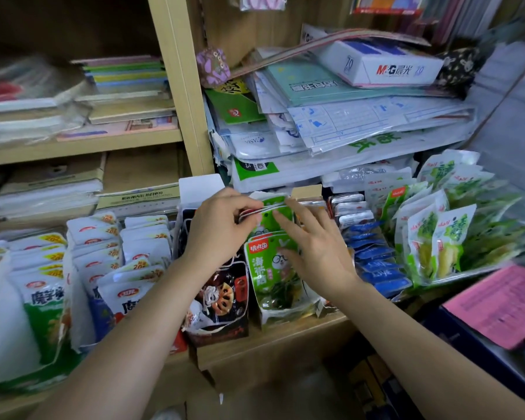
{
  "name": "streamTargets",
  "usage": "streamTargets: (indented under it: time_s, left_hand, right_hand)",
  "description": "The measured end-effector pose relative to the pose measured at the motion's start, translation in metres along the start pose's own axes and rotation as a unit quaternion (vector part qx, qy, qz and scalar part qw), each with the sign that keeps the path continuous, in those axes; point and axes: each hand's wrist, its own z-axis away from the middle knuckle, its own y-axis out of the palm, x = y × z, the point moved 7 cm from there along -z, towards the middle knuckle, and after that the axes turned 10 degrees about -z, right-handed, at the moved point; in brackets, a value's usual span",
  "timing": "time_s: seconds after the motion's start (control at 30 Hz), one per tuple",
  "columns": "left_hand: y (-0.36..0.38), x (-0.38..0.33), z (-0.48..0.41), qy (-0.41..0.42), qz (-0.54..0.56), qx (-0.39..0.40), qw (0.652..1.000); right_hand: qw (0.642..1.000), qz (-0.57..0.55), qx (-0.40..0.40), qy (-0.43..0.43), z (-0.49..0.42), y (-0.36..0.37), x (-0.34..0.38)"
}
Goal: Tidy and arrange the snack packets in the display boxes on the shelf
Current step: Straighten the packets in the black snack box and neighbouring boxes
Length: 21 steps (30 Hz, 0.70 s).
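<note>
A row of green seaweed snack packets (pixel 270 268) stands upright in a display box at the middle of the shelf. My left hand (pixel 222 225) pinches the top edges of the rear packets in that row. My right hand (pixel 312 241) lies with straight fingers against the packets' right side and tops. To the left of them stands a dark display box (pixel 222 301) with black and red packets.
White and green packets (pixel 43 286) fill the shelf's left part. Blue packets (pixel 376 262) and pale green pickle packets (pixel 437 231) stand to the right. Stacked stationery and a white paper ream (pixel 379 63) overhang the boxes. A pink sheet (pixel 497 301) lies at the right.
</note>
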Motion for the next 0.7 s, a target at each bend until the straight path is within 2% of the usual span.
streamTargets:
  time_s: [0.23,0.33,0.57,0.7]
  left_hand:
    - [-0.005,-0.014,0.031,0.117,-0.105,0.034,0.987]
    - [-0.002,-0.014,0.038,0.113,-0.166,0.029,0.979]
    - [0.002,-0.015,0.029,0.085,-0.221,-0.002,0.972]
    - [0.003,-0.023,0.031,0.091,-0.211,-0.043,0.972]
  right_hand:
    - [0.999,-0.047,0.009,0.005,0.006,-0.008,-0.006]
    - [0.997,-0.069,0.018,0.008,0.010,-0.011,-0.006]
    - [0.996,-0.075,0.037,0.022,0.022,-0.017,-0.010]
    - [0.996,-0.078,0.027,0.035,0.026,-0.024,-0.019]
